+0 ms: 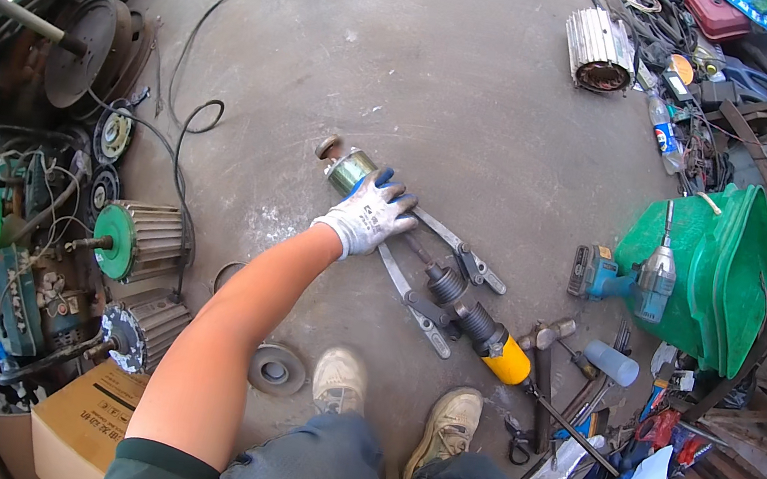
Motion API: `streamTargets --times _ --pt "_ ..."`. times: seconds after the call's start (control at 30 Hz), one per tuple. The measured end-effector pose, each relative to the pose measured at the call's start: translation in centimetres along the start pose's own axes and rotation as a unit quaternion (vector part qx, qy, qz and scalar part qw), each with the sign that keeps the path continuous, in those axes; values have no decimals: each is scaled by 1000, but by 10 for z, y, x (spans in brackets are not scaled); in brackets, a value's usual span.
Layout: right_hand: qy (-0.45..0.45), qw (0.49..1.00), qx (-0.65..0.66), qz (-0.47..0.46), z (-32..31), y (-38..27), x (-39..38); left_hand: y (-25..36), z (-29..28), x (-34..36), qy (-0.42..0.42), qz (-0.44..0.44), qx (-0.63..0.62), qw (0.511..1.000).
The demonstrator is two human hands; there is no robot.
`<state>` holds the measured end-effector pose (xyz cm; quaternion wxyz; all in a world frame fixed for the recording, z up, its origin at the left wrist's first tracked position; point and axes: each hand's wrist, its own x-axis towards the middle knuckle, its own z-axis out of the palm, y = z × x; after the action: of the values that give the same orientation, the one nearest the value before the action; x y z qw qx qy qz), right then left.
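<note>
My left hand [370,214], in a white work glove with dark fingertips, reaches forward and closes over the near end of a metal motor rotor [348,171] lying on the floor. A hydraulic gear puller with a yellow body [506,361] and a black threaded collar [446,284] lies in line with it. One puller arm [463,248] runs from beside my fingers, the other arm [420,309] from below my palm. The glove hides where arms and rotor meet. The right hand is out of view.
Finned motor housings [150,241] and a cardboard box [86,413] stand left. A round metal ring [276,370] lies by my shoe. To the right are a hammer [552,333], a cordless impact wrench [635,280] against green buckets [706,253], and scattered tools. Another motor housing [599,49] stands far right.
</note>
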<state>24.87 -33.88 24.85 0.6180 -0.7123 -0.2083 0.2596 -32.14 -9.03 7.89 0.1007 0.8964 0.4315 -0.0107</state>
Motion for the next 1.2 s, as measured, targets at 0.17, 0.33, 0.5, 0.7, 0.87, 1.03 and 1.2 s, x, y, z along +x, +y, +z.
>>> streamTargets --times 0.17,0.33,0.5,0.7,0.87,1.03,1.2 --pt "-155 949 -243 -130 129 -18 -75 -28 27 -11 22 -6 -17 1000" --pt "-68 839 -467 -271 12 36 -20 -54 57 -32 45 8 -25 999" --pt "-95 916 -353 -166 93 44 -83 -53 70 -50 34 5 -17 999" --pt "-65 955 -262 -126 82 40 -59 -48 77 -64 35 -5 -24 999" --pt "-38 997 -68 -21 45 67 -39 -53 81 -67 36 5 -17 999" --pt "-246 890 -351 -157 149 32 -118 -51 83 -74 26 -27 -22 999" --pt "-155 980 63 111 5 64 -17 -47 91 -67 22 0 -4 1000"
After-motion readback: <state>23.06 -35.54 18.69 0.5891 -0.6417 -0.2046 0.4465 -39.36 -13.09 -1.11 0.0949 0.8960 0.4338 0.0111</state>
